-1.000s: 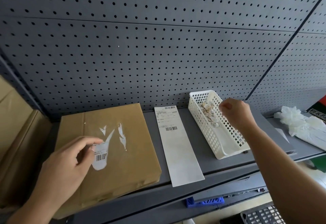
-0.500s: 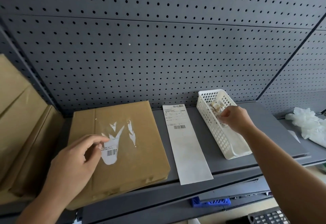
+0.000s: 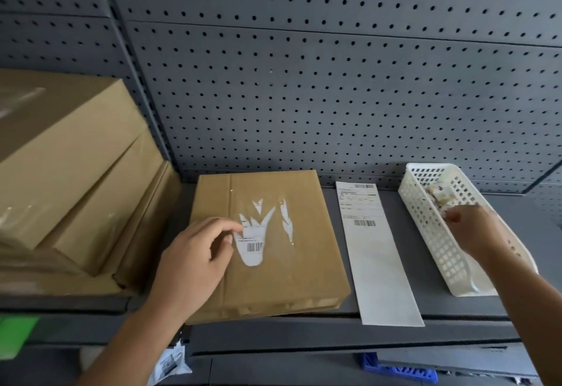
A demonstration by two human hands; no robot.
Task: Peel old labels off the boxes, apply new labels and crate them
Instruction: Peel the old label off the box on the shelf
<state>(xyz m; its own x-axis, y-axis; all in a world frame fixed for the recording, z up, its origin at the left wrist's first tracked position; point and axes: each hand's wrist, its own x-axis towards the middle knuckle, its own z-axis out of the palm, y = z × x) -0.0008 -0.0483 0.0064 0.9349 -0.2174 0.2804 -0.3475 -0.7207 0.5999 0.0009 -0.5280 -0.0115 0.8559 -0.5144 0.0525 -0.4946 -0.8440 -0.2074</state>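
Observation:
A flat brown cardboard box lies on the grey shelf. Torn white remnants of an old label, one with a barcode, stick to its top. My left hand rests on the box, its index fingertip and thumb at the remnant's left edge with a small gap between them. To the right lies a long white backing strip with a new label at its far end. My right hand reaches into a white perforated basket, fingertips bunched over the paper scraps. What they pinch is hidden.
Larger brown boxes are stacked at the left, against the flat box. A grey pegboard closes off the back. Below the shelf edge are a blue plastic part and a small plastic bag.
My right hand has dropped from above the basket down into it. My left hand stays at the label remnant. My head has turned left, bringing the stacked boxes into view.

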